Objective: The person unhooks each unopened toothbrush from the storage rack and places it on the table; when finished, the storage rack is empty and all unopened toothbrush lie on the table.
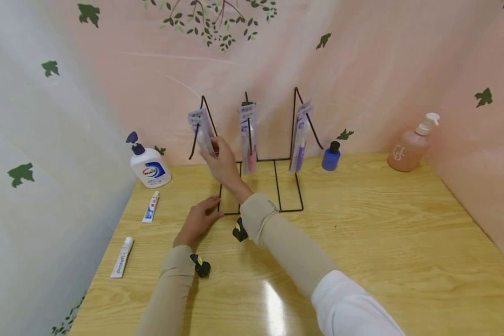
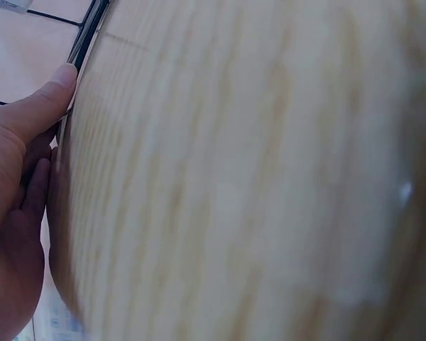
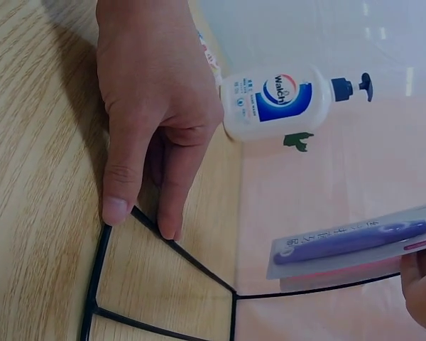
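Left hand (image 1: 197, 219) fingertips press the black wire rack's (image 1: 277, 186) base corner on the table (image 1: 382, 233), likely steadying it | right hand (image 1: 222, 161) pinches packaged toothbrush (image 1: 201, 128) at left hook | two more packs hang beyond; Walch soap bottle (image 1: 150, 165) far left.

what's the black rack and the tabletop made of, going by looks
The rack looks like thin metal wire with a black coating: slim, stiff rods joined at sharp corners. The tabletop looks like pale wood or a wood-grain laminate, which one I cannot tell; streaky grain runs across it and a glossy glare patch suggests a smooth sealed finish.
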